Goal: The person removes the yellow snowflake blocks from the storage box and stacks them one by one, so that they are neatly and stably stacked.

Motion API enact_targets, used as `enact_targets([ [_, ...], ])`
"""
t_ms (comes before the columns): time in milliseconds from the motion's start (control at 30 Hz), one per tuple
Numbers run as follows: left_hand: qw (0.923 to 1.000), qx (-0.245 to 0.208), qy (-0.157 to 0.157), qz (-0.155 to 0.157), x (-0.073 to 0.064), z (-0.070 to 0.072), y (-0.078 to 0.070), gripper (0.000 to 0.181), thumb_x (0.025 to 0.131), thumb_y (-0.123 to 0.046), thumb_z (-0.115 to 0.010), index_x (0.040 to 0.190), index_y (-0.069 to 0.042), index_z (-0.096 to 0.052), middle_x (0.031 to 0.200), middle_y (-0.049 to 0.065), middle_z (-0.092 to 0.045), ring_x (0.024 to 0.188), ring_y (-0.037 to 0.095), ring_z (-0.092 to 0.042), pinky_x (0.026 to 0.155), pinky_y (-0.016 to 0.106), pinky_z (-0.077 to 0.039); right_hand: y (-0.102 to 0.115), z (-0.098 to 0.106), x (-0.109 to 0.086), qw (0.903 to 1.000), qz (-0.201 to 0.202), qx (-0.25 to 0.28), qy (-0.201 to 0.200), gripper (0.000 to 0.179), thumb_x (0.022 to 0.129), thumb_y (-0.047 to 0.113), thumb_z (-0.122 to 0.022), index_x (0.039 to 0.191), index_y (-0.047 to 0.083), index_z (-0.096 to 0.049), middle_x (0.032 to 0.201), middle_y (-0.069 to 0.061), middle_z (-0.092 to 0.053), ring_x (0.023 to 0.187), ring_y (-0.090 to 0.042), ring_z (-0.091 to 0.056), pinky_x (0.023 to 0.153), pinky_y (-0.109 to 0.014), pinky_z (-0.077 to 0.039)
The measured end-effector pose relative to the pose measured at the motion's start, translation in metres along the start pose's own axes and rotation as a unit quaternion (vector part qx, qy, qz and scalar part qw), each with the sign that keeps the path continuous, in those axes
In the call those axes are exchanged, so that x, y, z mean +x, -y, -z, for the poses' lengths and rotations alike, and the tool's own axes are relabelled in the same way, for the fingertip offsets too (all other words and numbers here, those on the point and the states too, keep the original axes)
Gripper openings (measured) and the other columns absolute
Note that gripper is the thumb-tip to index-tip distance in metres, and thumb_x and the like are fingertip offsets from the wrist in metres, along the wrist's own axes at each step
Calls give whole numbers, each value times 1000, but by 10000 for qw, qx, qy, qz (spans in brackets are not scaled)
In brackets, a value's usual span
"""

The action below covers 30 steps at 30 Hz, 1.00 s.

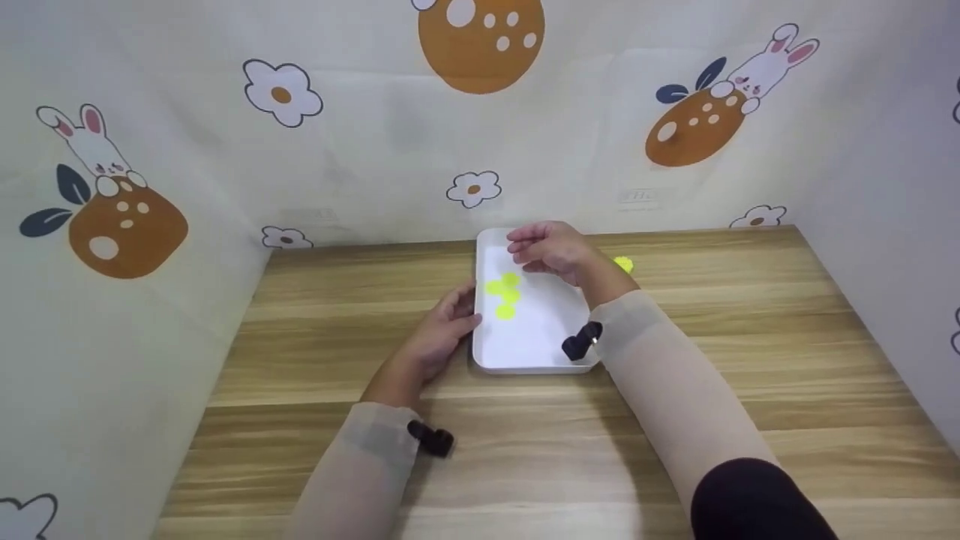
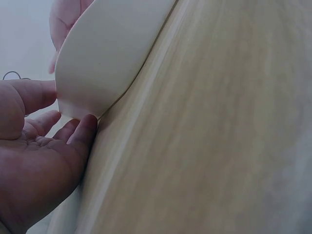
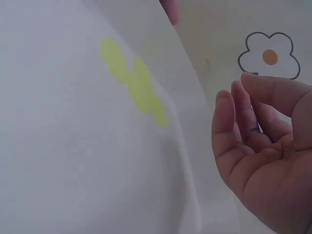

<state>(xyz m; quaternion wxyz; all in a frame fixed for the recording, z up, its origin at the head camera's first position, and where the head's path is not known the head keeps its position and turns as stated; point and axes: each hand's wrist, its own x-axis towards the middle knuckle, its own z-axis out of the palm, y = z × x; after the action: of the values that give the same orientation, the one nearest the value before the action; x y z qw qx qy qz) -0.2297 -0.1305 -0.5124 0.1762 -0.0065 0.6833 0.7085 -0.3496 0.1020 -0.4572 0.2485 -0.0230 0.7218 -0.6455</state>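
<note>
A shallow white tray (image 1: 540, 330) with rounded corners lies on the wooden table, and several flat, round yellow pieces (image 1: 508, 295) cluster on its floor towards the left wall. My left hand (image 1: 442, 330) grips the tray's left side, thumb at the rim and fingers against the outer wall (image 2: 107, 53). Over the tray's far end hovers my right hand (image 1: 551, 249), its fingers loosely bent; in the right wrist view nothing shows between thumb and fingertips (image 3: 224, 105). The yellow pieces (image 3: 139, 85) lie apart from that hand.
Beyond the tray's right side, a bumpy yellow thing (image 1: 623, 264) sits partly hidden behind my right wrist. A patterned cloth wall (image 1: 375, 165) rises along the table's back edge and both sides. The wooden tabletop (image 1: 750, 337) extends to either side of the tray.
</note>
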Motion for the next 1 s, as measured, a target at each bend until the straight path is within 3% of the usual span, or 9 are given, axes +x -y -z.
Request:
enact_targets([
  [200,10000,-1,15,18,1,0,0,66,107,-6,-57,168,-15,-33,176,11,-32,165,28,-30,136,45,-27,-10,-3,12,9994,-134,-311,-33,52,93,-7,-70,144,-1,-62,122,-9,-74,95,-14,-68,88,-28,-60],
  [400,10000,-46,76,20,1,0,0,67,107,-5,-57,169,-15,-31,177,10,-31,166,26,-28,136,44,-26,-20,-3,18,9987,-314,-397,-111,47,92,-8,-71,138,1,-67,133,-14,-74,93,-13,-67,85,-27,-56],
  [567,9999,-96,93,40,2,0,1,68,107,-5,-57,169,-15,-30,178,10,-30,166,26,-27,137,44,-25,-25,-3,21,9973,-292,-655,-151,43,90,-9,-73,132,2,-70,125,-12,-76,95,-15,-68,83,-23,-58],
  [767,9999,-146,89,13,2,0,2,67,107,-4,-56,169,-13,-30,178,12,-29,166,27,-26,137,44,-24,-30,-1,24,9952,-352,-915,-65,44,87,-9,-76,129,5,-72,117,-7,-76,99,-16,-67,85,-22,-57],
  [1000,9998,-162,125,7,2,0,0,67,108,-3,-55,169,-12,-29,178,12,-29,166,27,-27,137,45,-25,-31,-2,25,9898,-459,-1351,-19,47,85,-13,-75,126,11,-74,121,-5,-75,110,-19,-67,95,-27,-57],
])
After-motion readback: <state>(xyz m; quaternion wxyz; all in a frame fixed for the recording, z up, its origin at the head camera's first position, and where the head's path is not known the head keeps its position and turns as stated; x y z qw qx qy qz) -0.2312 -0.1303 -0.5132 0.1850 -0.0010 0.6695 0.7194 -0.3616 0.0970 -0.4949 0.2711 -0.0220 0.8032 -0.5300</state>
